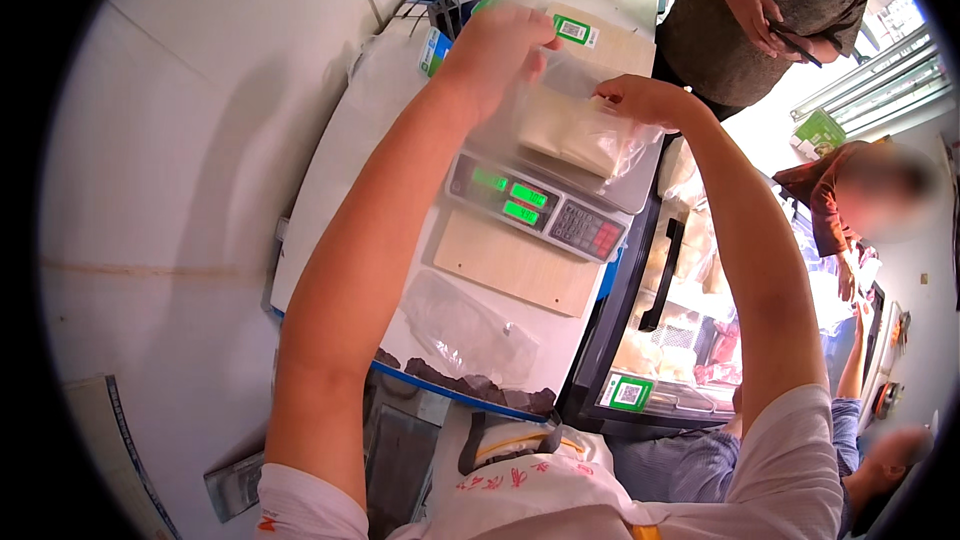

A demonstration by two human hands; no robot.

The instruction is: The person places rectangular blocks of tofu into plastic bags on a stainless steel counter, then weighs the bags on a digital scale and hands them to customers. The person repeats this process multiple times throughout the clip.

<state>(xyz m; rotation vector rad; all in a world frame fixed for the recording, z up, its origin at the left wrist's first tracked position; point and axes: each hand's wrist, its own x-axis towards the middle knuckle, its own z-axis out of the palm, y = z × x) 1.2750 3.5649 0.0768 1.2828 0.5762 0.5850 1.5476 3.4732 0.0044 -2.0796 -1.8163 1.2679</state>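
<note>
A clear plastic bag (640,150) holds a pale, cream-coloured flat block (572,132) on the pan of a digital scale (540,202) with lit green displays. My right hand (645,102) pinches the bag's edge at the far right, thumb and fingers together. On the far left side of the bag, my left hand (497,52) is partly smeared by motion. Its fingers curl in, and thin film hangs beside them, apparently gripped. The block's exact kind cannot be made out through the plastic.
A wooden board (515,262) and an empty clear bag (465,332) lie nearer me on the white table. Right of it stands a display case (700,320) with packed goods. A person (765,25) faces the table holding a phone; other people stand at the case.
</note>
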